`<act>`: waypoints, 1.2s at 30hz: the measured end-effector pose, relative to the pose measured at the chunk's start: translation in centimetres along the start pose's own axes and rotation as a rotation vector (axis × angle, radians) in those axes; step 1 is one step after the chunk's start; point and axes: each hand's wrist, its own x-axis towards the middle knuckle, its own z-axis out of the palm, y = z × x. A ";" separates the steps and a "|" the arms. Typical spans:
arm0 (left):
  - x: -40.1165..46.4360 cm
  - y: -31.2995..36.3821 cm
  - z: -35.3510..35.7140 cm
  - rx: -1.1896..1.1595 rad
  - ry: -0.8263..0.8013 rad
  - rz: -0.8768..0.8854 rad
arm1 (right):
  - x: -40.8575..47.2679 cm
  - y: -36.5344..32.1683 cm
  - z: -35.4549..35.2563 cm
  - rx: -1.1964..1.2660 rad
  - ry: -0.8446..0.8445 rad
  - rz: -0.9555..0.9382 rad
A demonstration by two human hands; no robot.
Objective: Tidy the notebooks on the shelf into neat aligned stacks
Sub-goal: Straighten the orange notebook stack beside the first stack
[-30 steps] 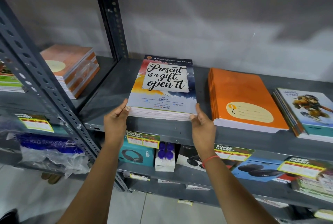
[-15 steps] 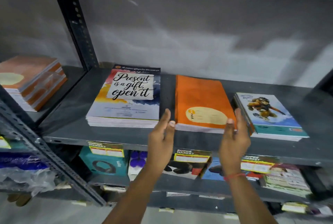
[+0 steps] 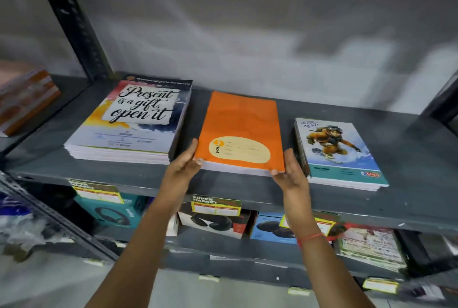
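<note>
Three notebook stacks lie on the grey shelf (image 3: 409, 159). The left stack (image 3: 133, 119) has a "Present is a gift, open it" cover. The middle stack (image 3: 241, 129) is orange with a yellow label. The right stack (image 3: 339, 151) shows a cartoon figure. My left hand (image 3: 187, 164) presses flat against the orange stack's front left corner. At its front right corner my right hand (image 3: 291, 171) does the same, thumb on the edge. The orange stack sits clamped between both palms.
A perforated steel upright (image 3: 71, 20) stands at the back left, with another orange stack (image 3: 24, 99) beyond it. The shelf below holds boxed headphones (image 3: 215, 221) and price tags (image 3: 216, 204). A grey wall closes the back.
Both hands left the "Present is a gift" stack, moved right, and now press on the two front corners of the orange stack. The view shifted right too.
</note>
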 end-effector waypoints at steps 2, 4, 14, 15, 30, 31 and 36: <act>-0.1 0.0 -0.4 0.000 -0.011 -0.018 | 0.0 -0.1 -0.4 -0.003 -0.036 0.008; -0.1 -0.1 -0.2 0.003 0.024 -0.029 | 0.1 0.0 -0.5 -0.012 -0.028 0.003; -0.1 -0.3 0.7 -0.045 0.184 -0.035 | 0.3 0.5 0.2 -0.073 0.106 -0.015; -0.1 -0.3 0.8 -0.044 0.199 -0.038 | 0.3 0.5 0.3 -0.077 0.116 -0.020; 0.1 0.0 1.5 -0.030 0.221 0.003 | 0.1 0.6 1.4 -0.204 0.222 -0.063; 0.1 -0.1 1.6 -0.028 0.222 0.010 | 0.1 0.6 1.4 -0.205 0.220 -0.066; 0.2 -0.5 1.7 0.016 0.209 0.049 | 0.1 0.8 1.4 -0.249 0.231 -0.076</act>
